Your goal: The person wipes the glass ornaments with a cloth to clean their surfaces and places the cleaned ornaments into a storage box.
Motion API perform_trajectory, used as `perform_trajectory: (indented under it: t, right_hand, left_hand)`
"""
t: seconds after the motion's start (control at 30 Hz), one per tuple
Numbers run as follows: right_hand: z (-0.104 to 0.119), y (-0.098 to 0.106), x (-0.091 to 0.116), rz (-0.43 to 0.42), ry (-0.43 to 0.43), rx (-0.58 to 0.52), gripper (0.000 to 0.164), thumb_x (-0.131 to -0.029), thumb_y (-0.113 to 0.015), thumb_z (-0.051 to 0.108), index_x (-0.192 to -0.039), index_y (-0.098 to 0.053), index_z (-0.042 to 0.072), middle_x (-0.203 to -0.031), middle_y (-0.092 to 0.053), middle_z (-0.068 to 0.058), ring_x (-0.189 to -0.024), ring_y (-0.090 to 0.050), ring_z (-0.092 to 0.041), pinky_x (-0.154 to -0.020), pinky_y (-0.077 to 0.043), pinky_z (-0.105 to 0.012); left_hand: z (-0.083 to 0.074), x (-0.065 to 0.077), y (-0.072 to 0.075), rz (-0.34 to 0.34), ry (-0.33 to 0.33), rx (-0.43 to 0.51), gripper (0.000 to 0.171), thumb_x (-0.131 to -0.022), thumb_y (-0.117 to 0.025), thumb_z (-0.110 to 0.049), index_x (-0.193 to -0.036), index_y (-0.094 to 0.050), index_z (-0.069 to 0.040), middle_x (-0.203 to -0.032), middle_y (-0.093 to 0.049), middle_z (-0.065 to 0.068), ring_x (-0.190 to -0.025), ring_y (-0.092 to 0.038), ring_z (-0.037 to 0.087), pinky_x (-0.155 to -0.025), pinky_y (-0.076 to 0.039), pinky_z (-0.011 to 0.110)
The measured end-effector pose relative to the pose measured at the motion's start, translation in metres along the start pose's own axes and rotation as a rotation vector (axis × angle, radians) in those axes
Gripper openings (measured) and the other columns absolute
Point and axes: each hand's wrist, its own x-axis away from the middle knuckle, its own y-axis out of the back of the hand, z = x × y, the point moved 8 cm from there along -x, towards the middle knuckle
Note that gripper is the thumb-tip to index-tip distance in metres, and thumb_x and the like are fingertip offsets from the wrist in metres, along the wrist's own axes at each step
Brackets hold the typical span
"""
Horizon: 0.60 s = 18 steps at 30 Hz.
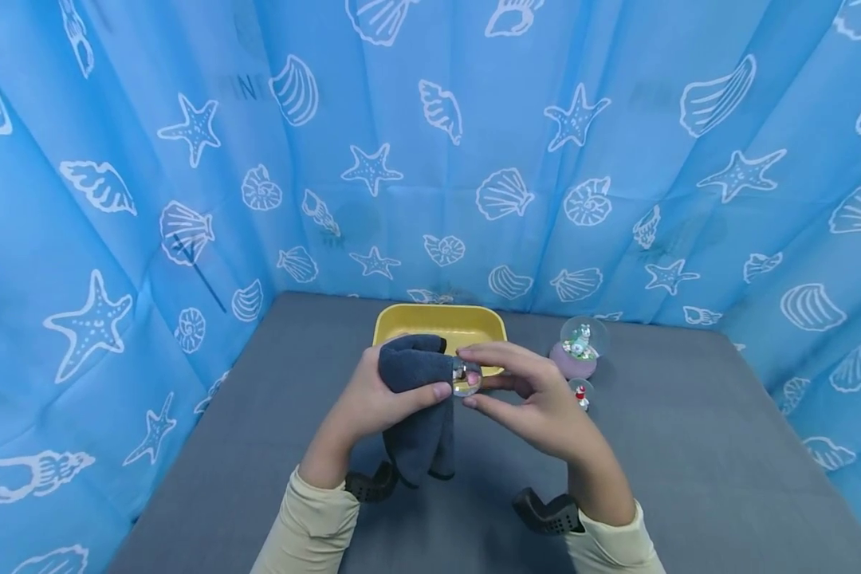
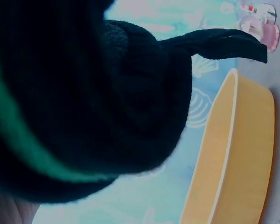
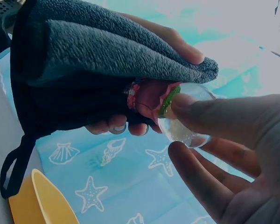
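My left hand [image 1: 366, 410] grips a dark grey-blue cloth [image 1: 416, 434] wrapped around the base of a small snow globe [image 1: 466, 377]. The cloth's ends hang down below the hand. From the other side, the fingertips of my right hand [image 1: 545, 395] pinch the clear glass ball. In the right wrist view the globe's pink base [image 3: 151, 97] and a green band show between the folds of cloth [image 3: 102, 53]. A dark hanging loop [image 3: 11, 170] sticks out from the cloth's edge. In the left wrist view the cloth [image 2: 144, 107] covers most of the hand and hides the globe.
A yellow tray [image 1: 441, 313] stands on the grey table [image 1: 689, 446] just behind the hands. To its right are a larger snow globe with a lilac base [image 1: 574, 363] and a small one with a red-and-white figure [image 1: 581, 395]. A blue shell-patterned curtain [image 1: 430, 159] encloses the table.
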Motion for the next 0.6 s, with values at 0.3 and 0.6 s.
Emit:
perform_trajectory:
  t: [0.3,0.6]
  right_hand:
    - [-0.014,0.003,0.003,-0.005,-0.125,0.137,0.049,-0.081,-0.079,0.007,-0.128,-0.065,0.011,-0.108,-0.073,-0.003,-0.089,-0.071,-0.015,-0.074,-0.06,-0.033]
    - [-0.013,0.003,0.001,-0.015,-0.129,0.206,0.045,-0.084,-0.078,0.011,-0.127,-0.065,0.013,-0.101,-0.073,0.003,-0.085,-0.07,-0.012,-0.075,-0.059,-0.032]
  left_hand:
    - [0.012,0.002,0.0,0.024,-0.004,-0.042,0.04,-0.083,-0.079,-0.021,-0.12,-0.064,-0.022,-0.112,-0.066,0.0,-0.094,-0.066,0.021,-0.082,-0.058,0.039]
    - [0.01,0.001,0.001,0.01,-0.018,-0.035,0.043,-0.082,-0.08,-0.02,-0.121,-0.063,-0.022,-0.113,-0.066,0.001,-0.096,-0.066,0.021,-0.085,-0.057,0.039]
